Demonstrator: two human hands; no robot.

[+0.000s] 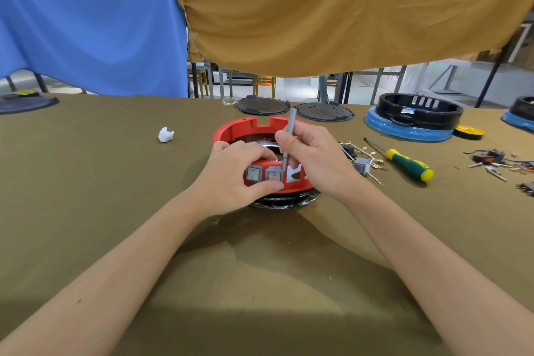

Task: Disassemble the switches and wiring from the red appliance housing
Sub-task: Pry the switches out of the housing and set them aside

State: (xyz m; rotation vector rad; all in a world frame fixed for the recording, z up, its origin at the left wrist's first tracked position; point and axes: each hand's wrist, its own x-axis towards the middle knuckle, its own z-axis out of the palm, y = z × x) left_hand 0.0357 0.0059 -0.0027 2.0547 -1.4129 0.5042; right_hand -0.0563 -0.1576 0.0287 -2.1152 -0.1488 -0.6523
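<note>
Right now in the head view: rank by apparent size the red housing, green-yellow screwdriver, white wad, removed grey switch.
1. red housing
2. green-yellow screwdriver
3. and 4. white wad and removed grey switch: they look alike, unranked.

Both forearms bare to the frame edge, no sleeves. left hand point(234, 171) and right hand point(313, 153): no gloves, rings, watch or bands. Nails short, unpainted. Small dark mole on left forearm point(79, 301).
</note>
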